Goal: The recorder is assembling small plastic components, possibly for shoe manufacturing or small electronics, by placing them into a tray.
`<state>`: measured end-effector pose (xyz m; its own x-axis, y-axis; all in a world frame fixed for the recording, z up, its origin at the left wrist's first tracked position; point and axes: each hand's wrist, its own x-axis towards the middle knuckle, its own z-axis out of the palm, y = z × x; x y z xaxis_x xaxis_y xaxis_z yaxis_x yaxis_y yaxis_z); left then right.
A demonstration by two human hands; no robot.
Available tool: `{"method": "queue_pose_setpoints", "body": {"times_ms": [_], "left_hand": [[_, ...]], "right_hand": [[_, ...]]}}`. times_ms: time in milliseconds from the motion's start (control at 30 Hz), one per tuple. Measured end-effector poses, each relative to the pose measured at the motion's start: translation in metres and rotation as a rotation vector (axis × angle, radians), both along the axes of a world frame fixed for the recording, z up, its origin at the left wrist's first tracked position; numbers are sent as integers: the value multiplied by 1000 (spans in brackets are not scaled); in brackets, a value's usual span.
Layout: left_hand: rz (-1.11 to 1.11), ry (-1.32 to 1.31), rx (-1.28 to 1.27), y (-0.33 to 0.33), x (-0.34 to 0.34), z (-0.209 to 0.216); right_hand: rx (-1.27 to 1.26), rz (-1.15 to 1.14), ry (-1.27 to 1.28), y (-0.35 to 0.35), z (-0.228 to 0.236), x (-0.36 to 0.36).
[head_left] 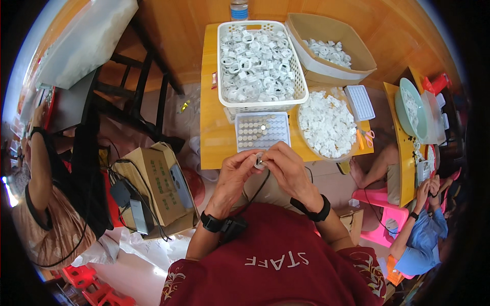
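Observation:
My left hand (234,172) grips a small round white plastic part (258,164) with a dark spot in its middle, held up near the table's front edge. Pressed against the same part are the closed fingertips of my right hand (289,171); whether they also pinch something tiny is hidden. Just beyond my hands lies a white compartment tray (280,133), its left side filled with small round metal discs (248,130) like button cells. To the right, a round shallow tray (333,157) is heaped with small white plastic pieces (326,122).
A white basket (265,108) full of clear-and-white ring parts stands behind the tray, beside a cardboard box (326,75) of similar parts. Orange-handled scissors (366,135) lie at the right edge, below another white tray (360,102). Co-workers sit left (56,214) and right (421,239).

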<state>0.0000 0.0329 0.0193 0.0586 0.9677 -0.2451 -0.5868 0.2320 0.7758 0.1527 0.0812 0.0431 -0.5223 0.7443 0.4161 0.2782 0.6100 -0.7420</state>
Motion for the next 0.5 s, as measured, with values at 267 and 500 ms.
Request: {"method": "queue_pose_setpoints", "body": {"times_ms": [267, 500], "left_hand": [[18, 206, 73, 1, 6, 5], [-46, 306, 92, 1, 15, 2]], "right_hand": [[-400, -35, 252, -2, -4, -1], [-582, -154, 415, -10, -24, 3]]}}
